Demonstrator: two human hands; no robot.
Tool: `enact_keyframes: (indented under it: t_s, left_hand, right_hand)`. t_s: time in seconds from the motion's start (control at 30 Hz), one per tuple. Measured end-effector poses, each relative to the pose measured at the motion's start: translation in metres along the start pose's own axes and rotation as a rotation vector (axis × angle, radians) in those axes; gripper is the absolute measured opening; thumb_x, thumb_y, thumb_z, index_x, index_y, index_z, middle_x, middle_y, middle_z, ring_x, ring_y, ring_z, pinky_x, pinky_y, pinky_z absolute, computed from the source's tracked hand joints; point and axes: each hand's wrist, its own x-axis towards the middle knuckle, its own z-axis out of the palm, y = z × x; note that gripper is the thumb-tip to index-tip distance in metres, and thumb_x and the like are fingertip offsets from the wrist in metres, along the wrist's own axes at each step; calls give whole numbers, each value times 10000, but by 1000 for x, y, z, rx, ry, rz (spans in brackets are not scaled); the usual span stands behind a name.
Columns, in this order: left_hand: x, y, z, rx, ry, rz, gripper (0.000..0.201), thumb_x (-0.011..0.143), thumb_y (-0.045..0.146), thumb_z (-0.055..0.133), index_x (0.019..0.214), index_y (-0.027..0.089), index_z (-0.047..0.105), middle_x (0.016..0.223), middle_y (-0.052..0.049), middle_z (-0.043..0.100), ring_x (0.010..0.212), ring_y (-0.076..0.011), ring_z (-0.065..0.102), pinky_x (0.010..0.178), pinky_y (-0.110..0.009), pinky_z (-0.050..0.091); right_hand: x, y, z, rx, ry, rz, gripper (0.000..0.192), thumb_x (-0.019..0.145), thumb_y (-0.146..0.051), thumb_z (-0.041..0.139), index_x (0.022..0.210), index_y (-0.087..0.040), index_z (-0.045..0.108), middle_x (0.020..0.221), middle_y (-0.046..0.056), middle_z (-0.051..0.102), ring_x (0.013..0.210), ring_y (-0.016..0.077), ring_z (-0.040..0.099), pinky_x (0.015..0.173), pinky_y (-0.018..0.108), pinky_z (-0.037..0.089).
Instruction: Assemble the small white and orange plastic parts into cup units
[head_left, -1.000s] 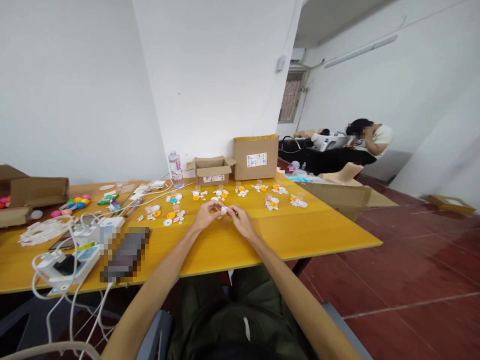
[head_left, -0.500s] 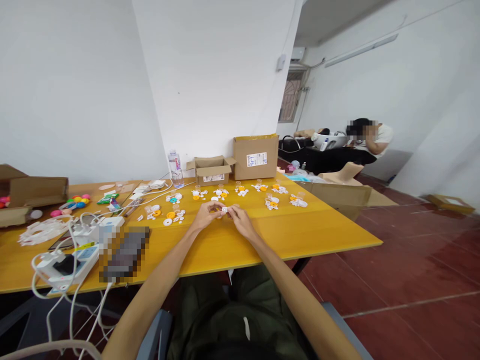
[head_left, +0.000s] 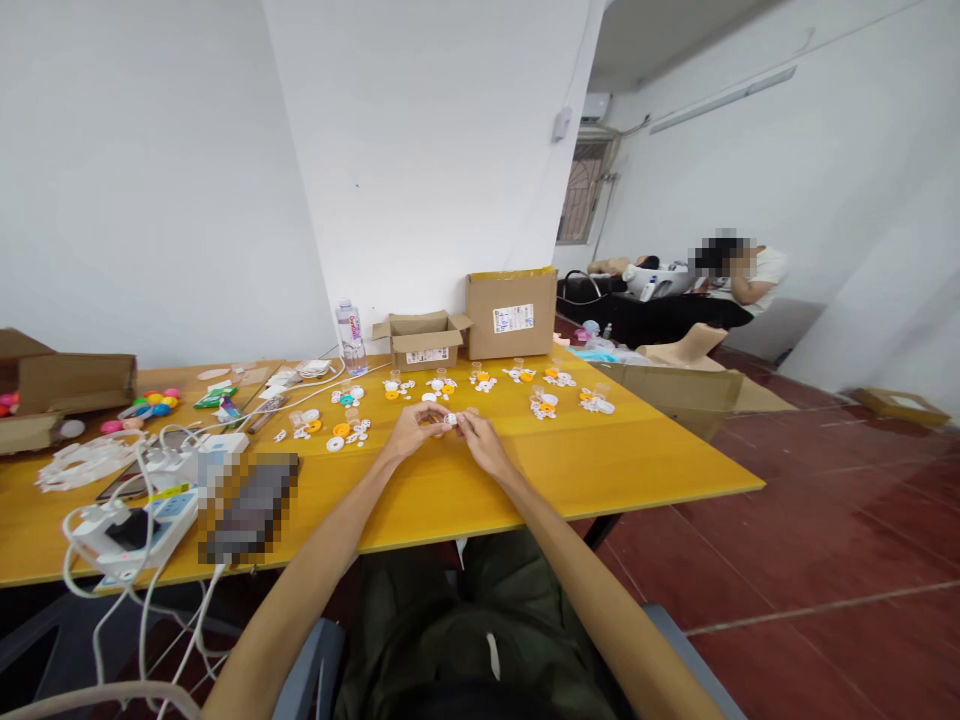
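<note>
Both hands — left hand [head_left: 409, 432], right hand [head_left: 484, 440] — pinch one small white part [head_left: 448, 419] over the counter [head_left: 585, 465]; mid-assembly, next move needs fine alignment.

Hands: left hand [head_left: 409, 432] and right hand [head_left: 482, 440] meet over the middle of the yellow wooden table [head_left: 600, 462], both pinching a small white plastic part [head_left: 448, 419] between them.
Behind hands: small white and orange plastic pieces [head_left: 480, 382] lie in clusters toward the far edge.
Far edge: small open cardboard box [head_left: 423, 341] stands left of the tall closed cardboard box [head_left: 511, 313]; clear plastic water bottle [head_left: 350, 338] stands left of both.
Left of hands: white power strip with cables [head_left: 127, 528] near the near edge.
Far left corner: brown cardboard box [head_left: 64, 385], colourful round plastic balls [head_left: 150, 405] just right of it.
</note>
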Motion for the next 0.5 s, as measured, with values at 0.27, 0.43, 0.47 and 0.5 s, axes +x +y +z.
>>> enact_keyframes:
  t_s: [0.27, 0.43, 0.47, 0.5]
  left_hand:
    - [0, -1, -1, 11, 12, -8, 327, 600, 376, 860, 805, 160, 726, 758, -31, 707, 715, -161, 642, 650, -275, 533]
    - [0, -1, -1, 17, 13, -18, 312, 611, 371, 851, 809, 166, 724, 772, -30, 713, 720, -162, 648, 668, -277, 536]
    - [0, -1, -1, 14, 15, -26, 310, 614, 368, 850, 814, 166, 724, 770, -28, 714, 713, -160, 649, 667, -278, 536]
    - [0, -2, -2, 11, 19, -33, 310, 617, 366, 849, 818, 166, 724, 769, -27, 715, 707, -158, 650, 668, -279, 537]
  right_hand:
    - [0, -4, -2, 11, 8, 7, 446, 962, -546, 405, 634, -248, 462, 623, -5, 523, 637, 182, 493, 623, 290, 398]
    - [0, -7, -2, 11, 24, 12, 410, 949, -520, 437, 657, -243, 516, 654, -1, 554, 664, 182, 513, 664, 291, 428]
    - [0, -8, -2, 13, 28, 15, 405, 946, -520, 437, 665, -242, 525, 660, 0, 560, 669, 182, 517, 670, 291, 432]
    - [0, -9, -2, 15, 31, 17, 402, 943, -521, 437, 672, -241, 533, 668, 0, 567, 674, 181, 521, 677, 291, 437]
